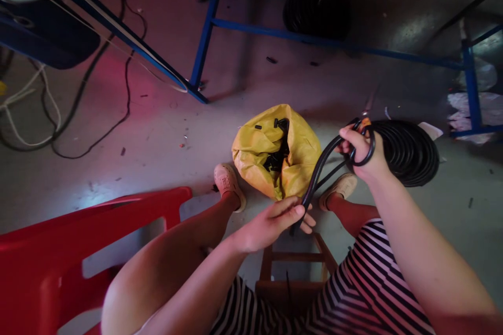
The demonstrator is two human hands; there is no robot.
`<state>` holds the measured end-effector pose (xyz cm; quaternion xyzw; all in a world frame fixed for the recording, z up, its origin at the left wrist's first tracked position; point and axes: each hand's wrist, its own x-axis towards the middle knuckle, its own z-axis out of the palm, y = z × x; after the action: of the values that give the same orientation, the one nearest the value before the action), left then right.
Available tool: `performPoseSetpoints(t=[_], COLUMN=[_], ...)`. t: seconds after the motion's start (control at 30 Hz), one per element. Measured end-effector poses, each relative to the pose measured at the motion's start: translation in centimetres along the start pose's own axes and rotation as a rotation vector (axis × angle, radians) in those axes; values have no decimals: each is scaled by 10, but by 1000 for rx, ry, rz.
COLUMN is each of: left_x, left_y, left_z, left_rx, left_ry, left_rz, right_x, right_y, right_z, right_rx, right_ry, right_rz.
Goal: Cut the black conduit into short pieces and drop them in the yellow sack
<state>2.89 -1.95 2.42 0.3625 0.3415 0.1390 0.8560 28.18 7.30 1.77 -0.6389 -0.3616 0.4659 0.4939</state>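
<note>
My right hand (359, 149) is closed round the handles of a pair of scissors (368, 110), whose blades point up and away from me. The same fingers also pinch a black cable or hose (320, 165), which bends down to my left hand (285, 220). There, my left thumb and fingers are closed on its lower part. Beyond my hands a yellow sack (255, 154) stands on the floor between my feet, its mouth gathered open with black pieces (277, 159) inside. Next to my right hand lies a coil of black hose or cable (411, 152).
A red plastic chair (129, 209) stands at my left. Under me is a wooden stool (296, 256). Blue metal frames (275, 31) cross the far side, with another dark coil (316, 8) behind. Loose cables (128, 89) trail over the floor on the left.
</note>
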Motion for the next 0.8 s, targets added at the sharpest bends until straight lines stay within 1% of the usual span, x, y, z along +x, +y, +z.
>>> performPoseSetpoints(t=[0.1,0.13,0.2,0.3,0.4,0.53,0.63,0.73,0.8], left_x=[4,5,7,8,9,9,8,8,6], left_y=[-2,-1,1,5,6,4,4,7,12], left_z=[-1,-1,-1,-1,-3,-8,-10,-12,-14], left_rx=[-44,-33,-15,-21,-20,67,126,184,260], left_ry=[155,198,237,261,303,357,409,404,407], left_rz=[63,97,144,143,139,142,152,166,186], right_x=[-15,-20,-29,-39,-47,-56,-60,-64,-65], right_y=[6,7,8,9,11,15,17,16,14], right_z=[18,24,33,41,43,44,43,41,39], right_rx=[-29,-35,-36,-37,-65,-88,-92,-102,-106], right_ry=[-184,-227,-280,-316,-374,-459,-469,-470,-461], right_rz=[106,137,178,206,234,247,241,246,238])
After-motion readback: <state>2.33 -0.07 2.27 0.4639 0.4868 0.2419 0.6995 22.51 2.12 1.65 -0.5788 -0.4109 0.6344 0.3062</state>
